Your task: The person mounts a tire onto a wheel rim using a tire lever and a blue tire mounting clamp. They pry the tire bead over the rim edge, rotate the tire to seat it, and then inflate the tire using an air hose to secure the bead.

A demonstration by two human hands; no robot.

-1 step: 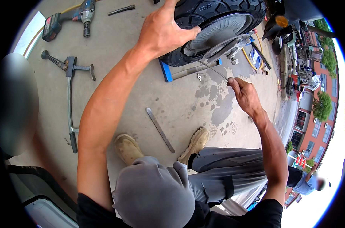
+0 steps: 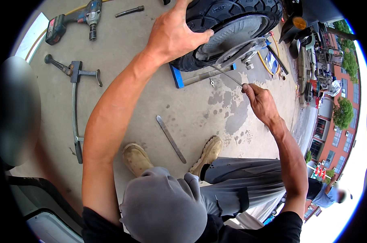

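At the top middle stands a black treaded tire [image 2: 232,9] on a grey metal wheel rim [image 2: 238,34]. My left hand [image 2: 173,34] grips its left side, thumb stretched over the sidewall toward the rim; the fingertips run out of view at the top. In my closed right hand [image 2: 262,103] is a thin metal tire lever [image 2: 228,74]. Its far end meets the lower edge of the wheel, where tire and rim come together. A brake disc [image 2: 240,52] sticks out at the wheel's near side, just above the lever.
A blue-ended metal stand [image 2: 177,77] lies under the tire. On the floor are a flat metal bar [image 2: 170,138], a long-handled tool [image 2: 75,105], a cordless impact wrench [image 2: 92,18] and a socket extension [image 2: 129,11]. Dark wet patches mark the ground. Another person [image 2: 327,190] stands far right.
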